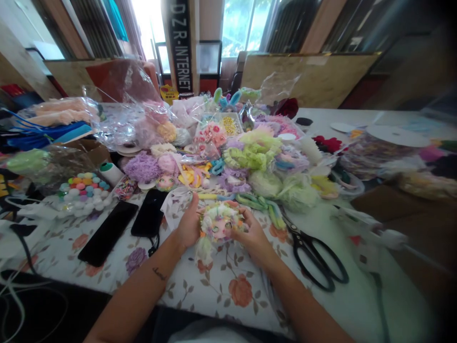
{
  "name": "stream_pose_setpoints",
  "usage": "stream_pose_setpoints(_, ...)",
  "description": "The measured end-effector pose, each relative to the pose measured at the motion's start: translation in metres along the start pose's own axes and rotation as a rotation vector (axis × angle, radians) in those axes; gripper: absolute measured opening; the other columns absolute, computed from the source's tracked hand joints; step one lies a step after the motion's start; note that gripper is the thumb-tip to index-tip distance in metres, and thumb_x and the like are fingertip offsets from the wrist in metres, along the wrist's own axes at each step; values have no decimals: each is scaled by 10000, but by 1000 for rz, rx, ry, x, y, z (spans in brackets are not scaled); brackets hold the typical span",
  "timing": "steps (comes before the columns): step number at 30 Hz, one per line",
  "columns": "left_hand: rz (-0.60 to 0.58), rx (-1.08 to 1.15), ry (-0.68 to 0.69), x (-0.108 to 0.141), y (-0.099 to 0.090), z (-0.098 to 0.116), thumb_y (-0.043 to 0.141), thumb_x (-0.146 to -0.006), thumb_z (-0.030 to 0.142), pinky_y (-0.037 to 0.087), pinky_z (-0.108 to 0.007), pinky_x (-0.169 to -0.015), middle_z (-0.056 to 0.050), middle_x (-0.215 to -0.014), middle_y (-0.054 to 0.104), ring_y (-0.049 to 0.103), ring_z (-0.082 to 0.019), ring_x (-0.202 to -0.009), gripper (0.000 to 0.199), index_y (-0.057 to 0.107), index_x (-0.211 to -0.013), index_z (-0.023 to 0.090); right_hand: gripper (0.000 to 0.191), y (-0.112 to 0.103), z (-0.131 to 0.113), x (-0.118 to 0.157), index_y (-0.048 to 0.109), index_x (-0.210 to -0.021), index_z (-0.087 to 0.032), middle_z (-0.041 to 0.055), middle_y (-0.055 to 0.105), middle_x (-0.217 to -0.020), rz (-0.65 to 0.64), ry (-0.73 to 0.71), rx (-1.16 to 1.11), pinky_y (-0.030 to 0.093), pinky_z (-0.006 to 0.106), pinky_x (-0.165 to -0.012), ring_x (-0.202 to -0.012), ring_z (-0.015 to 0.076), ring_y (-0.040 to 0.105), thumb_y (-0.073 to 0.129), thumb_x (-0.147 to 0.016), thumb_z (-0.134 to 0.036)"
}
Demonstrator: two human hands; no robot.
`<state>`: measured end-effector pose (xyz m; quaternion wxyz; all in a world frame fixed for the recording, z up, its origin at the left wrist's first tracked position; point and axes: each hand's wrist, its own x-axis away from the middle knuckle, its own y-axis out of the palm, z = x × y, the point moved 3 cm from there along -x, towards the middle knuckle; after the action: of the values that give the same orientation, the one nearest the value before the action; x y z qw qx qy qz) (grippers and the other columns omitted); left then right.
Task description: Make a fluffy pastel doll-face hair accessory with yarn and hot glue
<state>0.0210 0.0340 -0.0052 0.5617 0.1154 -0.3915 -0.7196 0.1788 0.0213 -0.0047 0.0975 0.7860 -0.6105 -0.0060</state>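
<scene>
A small doll head (220, 227) with a painted face and a fluffy, pale green and multicoloured trim is held between my two hands above the flowered cloth. My left hand (189, 223) grips its left edge, thumb raised. On the other side, my right hand (253, 236) has its fingers closed on the right edge, the thumb near the face. A pale green tuft hangs from the head's lower left. Just behind lies a green and blue yarn braid (259, 202). Another doll head (166, 182) rests among the yarn to the back left.
Black scissors (316, 255) lie at the right, beside a glue gun (371, 257). Two black phones (107, 232) (148, 213) are at the left. Yarn, lace, beads (84, 188) and plastic bags are heaped across the back. A ribbon spool (396, 136) stands back right.
</scene>
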Motion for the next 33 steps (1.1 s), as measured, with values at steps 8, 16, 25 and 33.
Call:
stream_pose_setpoints(8, -145, 60, -71, 1, -2, -3, 525, -763, 731, 516, -411, -845, -150, -1000, 736, 668, -331, -1023, 773, 599, -1252, 137, 583, 2, 5, 0, 540, -1066, -262, 30, 647, -1056, 29, 48, -65, 552, 355, -778, -893, 219, 666, 849, -581, -358)
stream_pose_setpoints(16, -147, -78, 27, 1, 3, 1, 740, -707, 449, 549, -377, -757, -101, -945, 737, 695, -294, -919, 575, 636, -1209, 189, 456, -3, 5, -2, 626, -983, -234, 21, 699, -928, 109, -62, 72, 549, 355, -764, -833, 230, 681, 829, -608, -399)
stream_pose_setpoints(25, -21, -191, 132, 1, 3, 0, 804, -629, 186, 524, -270, -585, -37, -813, 730, 684, -184, -654, 633, 622, -1234, 225, 399, 0, -3, 4, 682, -1023, -209, 69, 724, -1063, 291, -255, 387, 501, 449, -929, -1023, 294, 651, 763, -691, -415)
stream_pose_setpoints(33, 54, -156, 94, 1, -4, 3, 797, -629, 194, 547, -289, -620, -47, -850, 730, 691, -197, -704, 515, 661, -1126, 196, 393, -12, -5, 2, 648, -1106, -230, 90, 687, -1084, 342, -374, 316, 517, 416, -871, -967, 252, 648, 684, -782, -449)
